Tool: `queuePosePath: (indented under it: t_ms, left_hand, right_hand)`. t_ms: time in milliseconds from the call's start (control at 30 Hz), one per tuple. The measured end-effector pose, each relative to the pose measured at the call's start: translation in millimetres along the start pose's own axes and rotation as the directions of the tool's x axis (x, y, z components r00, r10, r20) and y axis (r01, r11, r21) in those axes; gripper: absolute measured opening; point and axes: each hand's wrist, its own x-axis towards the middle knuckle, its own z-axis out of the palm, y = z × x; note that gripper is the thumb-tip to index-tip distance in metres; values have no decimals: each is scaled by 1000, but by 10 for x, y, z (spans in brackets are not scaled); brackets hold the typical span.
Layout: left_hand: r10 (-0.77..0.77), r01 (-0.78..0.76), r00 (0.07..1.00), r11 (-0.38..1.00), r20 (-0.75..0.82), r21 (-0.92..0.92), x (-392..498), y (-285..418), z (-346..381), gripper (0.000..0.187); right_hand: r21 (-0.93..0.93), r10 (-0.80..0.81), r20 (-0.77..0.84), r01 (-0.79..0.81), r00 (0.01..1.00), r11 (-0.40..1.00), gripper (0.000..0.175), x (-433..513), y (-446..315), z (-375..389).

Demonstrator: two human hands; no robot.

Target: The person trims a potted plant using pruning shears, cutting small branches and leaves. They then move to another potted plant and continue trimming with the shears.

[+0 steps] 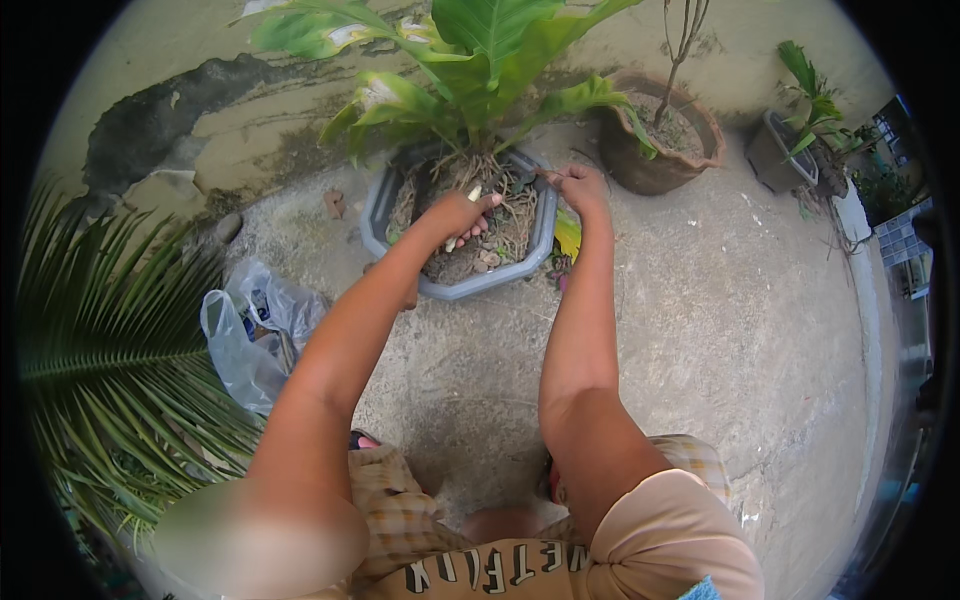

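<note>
A broad-leaved green plant (480, 82) grows in a grey octagonal plastic pot (541, 251) in front of me. Dry roots and small stones cover the soil (457, 266). Over the pot, my left hand (459, 217) is closed around a slim, pale, handle-like piece (474, 193) that sticks out at both sides of the fist; what it belongs to I cannot tell. My right hand (581, 187), at the pot's right rim, pinches a small brown dried plant piece (547, 175). Its other end lies near the roots.
A clay pot (637, 161) with a bare-stemmed plant stands to the right, a smaller grey planter (776, 161) beyond it. On the left are a clear plastic bag (247, 360) with things inside and a large palm frond (112, 356). The stained wall (247, 127) rises behind.
</note>
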Motion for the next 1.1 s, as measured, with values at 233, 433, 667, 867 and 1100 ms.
queuePosePath:
  t_ms: [233, 433, 667, 867, 1100]
  left_hand:
    - [-37, 36, 999, 999, 28, 27, -232, -33, -96, 57]
    - [33, -15, 992, 990, 123, -140, -302, 218, -17, 62]
    - [174, -117, 965, 956, 198, -269, -353, 836, 396, 71]
    - [185, -122, 967, 937, 172, -326, -241, 1125, 713, 80]
    - [211, -195, 975, 960, 65, -201, -170, 1151, 795, 79]
  right_hand:
    - [-361, 124, -289, -228, 949, 904, 76, -11, -121, -312]
    - [903, 181, -53, -30, 982, 429, 115, 108, -799, -452]
    - [922, 323, -356, 275, 877, 272, 28, 145, -784, -630]
    - [848, 409, -492, 316, 769, 425, 23, -150, -535, -494]
    - [764, 420, -600, 332, 681, 553, 20, -223, -582, -417]
